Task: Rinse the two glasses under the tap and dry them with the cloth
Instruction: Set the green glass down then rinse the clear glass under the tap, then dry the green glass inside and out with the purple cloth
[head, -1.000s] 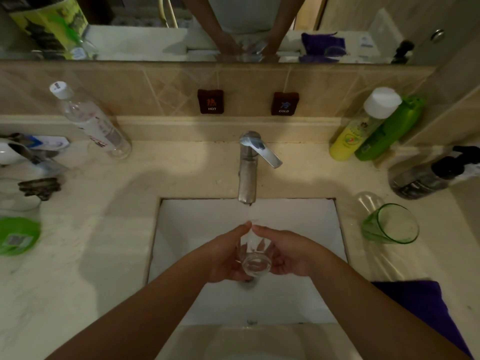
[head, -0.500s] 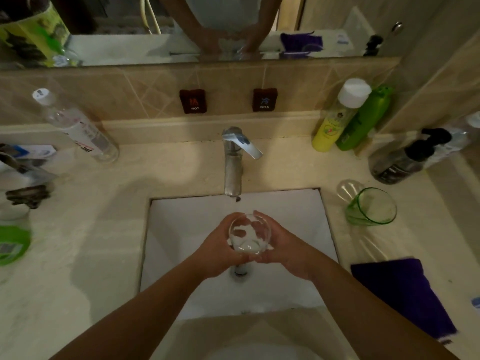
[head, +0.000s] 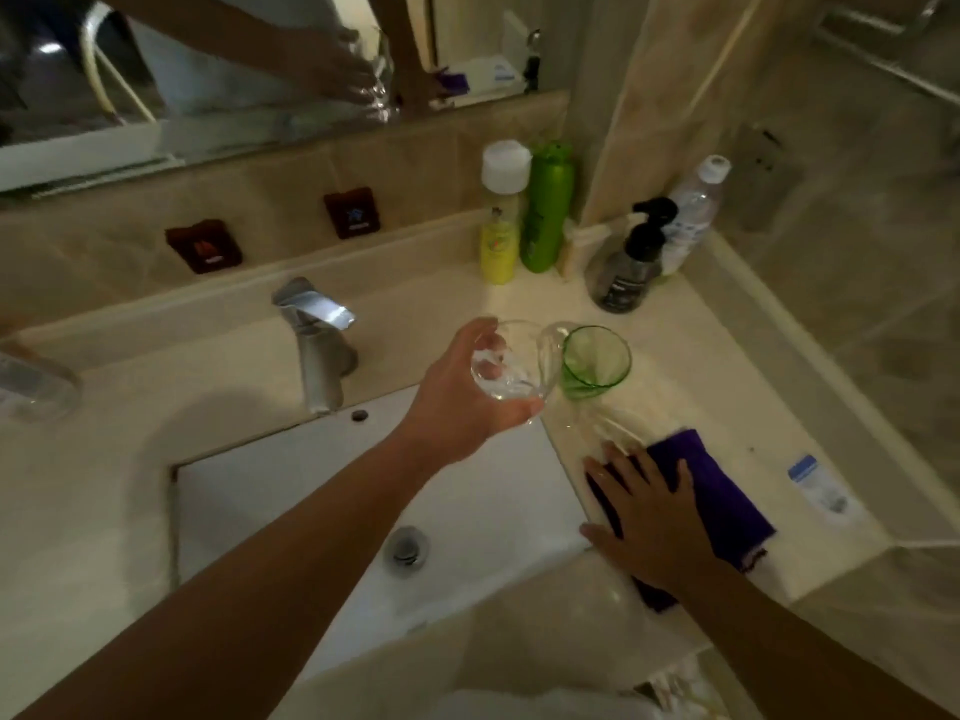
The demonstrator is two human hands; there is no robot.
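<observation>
My left hand (head: 457, 402) grips a clear glass (head: 511, 363), held tilted in the air over the right edge of the white sink (head: 291, 491). A green glass (head: 595, 362) stands on the counter just right of it. My right hand (head: 649, 517) lies flat with fingers spread on a folded purple cloth (head: 722, 491) on the counter, right of the sink. The chrome tap (head: 317, 340) is left of the clear glass, with no water visibly running.
Yellow (head: 501, 226) and green bottles (head: 545, 205), a dark pump bottle (head: 631, 262) and a clear bottle (head: 691, 210) crowd the back right corner. A small blue-white sachet (head: 818, 483) lies on the counter right of the cloth. A mirror runs along the back wall.
My right hand has let go of the clear glass and dropped onto the purple cloth. My left hand has carried the glass up and right, away from under the tap. The view has swung right.
</observation>
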